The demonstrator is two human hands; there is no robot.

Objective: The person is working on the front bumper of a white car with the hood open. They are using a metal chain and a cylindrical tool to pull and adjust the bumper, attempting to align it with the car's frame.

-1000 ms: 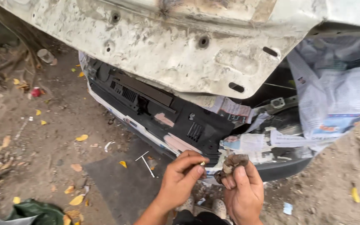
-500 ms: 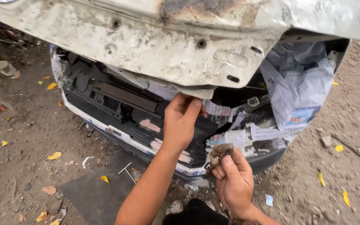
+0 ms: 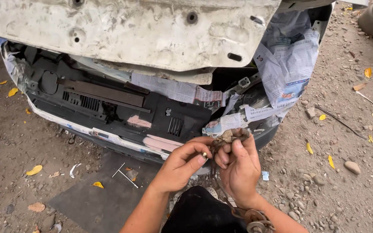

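Note:
My right hand (image 3: 239, 167) is closed around a clump of small rusty brown parts (image 3: 232, 135), held just in front of the car's lower edge. My left hand (image 3: 178, 166) sits beside it, touching it, and pinches a small metal fastener (image 3: 204, 154) between thumb and forefinger. Both hands hover below the black plastic grille panel (image 3: 121, 108), which sits under a scuffed white body panel (image 3: 152, 30) with several holes. What exactly the rusty clump consists of is unclear.
Newspaper masking (image 3: 288, 56) covers the right corner and strips along the black panel. A dark flat mat (image 3: 96, 198) lies on the dirt under the car. Stones (image 3: 352, 166) and yellow leaves (image 3: 34, 170) are scattered around. My dark-clothed knee (image 3: 199, 213) is below the hands.
My left hand has come down from the black panel under the white body and now meets my right hand, pinching a small fastener. The view has shifted closer and to the right.

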